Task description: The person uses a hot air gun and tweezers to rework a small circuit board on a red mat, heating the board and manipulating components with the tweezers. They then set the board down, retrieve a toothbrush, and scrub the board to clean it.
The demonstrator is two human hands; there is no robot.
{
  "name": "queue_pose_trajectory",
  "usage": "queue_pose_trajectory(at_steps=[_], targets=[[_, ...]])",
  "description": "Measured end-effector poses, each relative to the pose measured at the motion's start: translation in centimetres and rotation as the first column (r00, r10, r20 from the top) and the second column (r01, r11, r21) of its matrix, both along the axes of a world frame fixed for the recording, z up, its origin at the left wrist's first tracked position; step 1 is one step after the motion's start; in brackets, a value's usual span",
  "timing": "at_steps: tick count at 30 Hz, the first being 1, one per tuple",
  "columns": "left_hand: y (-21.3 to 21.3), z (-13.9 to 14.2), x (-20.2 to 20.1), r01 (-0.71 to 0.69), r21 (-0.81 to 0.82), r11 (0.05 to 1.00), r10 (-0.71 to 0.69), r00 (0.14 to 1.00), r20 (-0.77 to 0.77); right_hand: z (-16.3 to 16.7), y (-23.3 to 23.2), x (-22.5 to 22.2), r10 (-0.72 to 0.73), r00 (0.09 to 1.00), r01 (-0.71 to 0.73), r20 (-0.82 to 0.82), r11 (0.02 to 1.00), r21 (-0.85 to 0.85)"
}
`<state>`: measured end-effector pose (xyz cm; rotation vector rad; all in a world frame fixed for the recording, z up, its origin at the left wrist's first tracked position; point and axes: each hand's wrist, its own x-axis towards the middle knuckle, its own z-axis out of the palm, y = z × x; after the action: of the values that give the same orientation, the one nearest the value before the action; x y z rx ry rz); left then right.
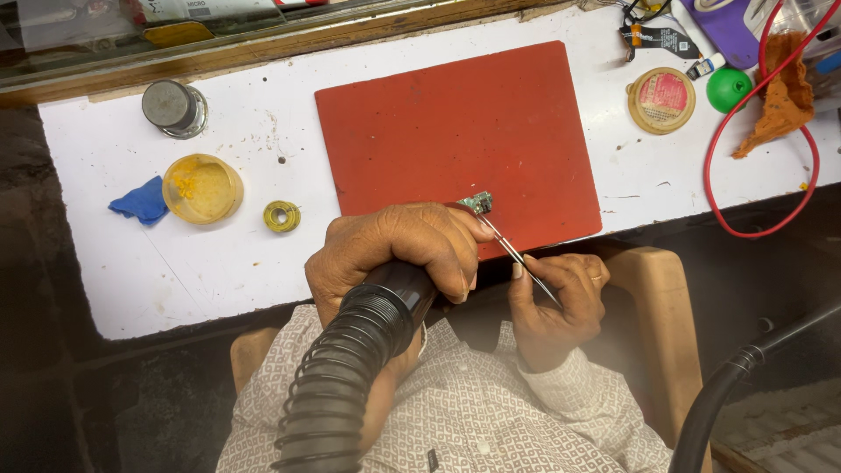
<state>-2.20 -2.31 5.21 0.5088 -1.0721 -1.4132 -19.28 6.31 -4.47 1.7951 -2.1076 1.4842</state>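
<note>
My left hand (399,250) grips a black hot-air tool handle (394,298) with a ribbed black hose (328,394) running down toward me. Its tip is hidden under my fingers, near a small green circuit board (477,203). That board lies at the near edge of the red mat (455,123). My right hand (556,302) pinches thin metal tweezers (517,254), whose tips reach up to the board.
On the white bench (114,263) lie a yellow round dish (202,187), a blue cloth (140,201), a small solder coil (282,215) and a metal tin (173,107). At the right are a round flux tin (661,99), a green ball (727,88), an orange rag (780,101) and a red cable (714,188).
</note>
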Motion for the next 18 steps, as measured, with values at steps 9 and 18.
queue_pose_trajectory(at_steps=[9, 18], targets=[[0.0, -0.1, 0.0, 0.000, 0.001, 1.000, 0.000, 1.000, 0.003, -0.1, -0.1, 0.0, 0.000, 1.000, 0.000, 0.003, 0.999, -0.033], [0.0, -0.3, -0.1, 0.007, 0.000, 1.000, -0.007, 0.999, -0.036, -0.5, -0.3, -1.6, 0.068, 0.995, -0.063, 0.069, 0.996, -0.068]])
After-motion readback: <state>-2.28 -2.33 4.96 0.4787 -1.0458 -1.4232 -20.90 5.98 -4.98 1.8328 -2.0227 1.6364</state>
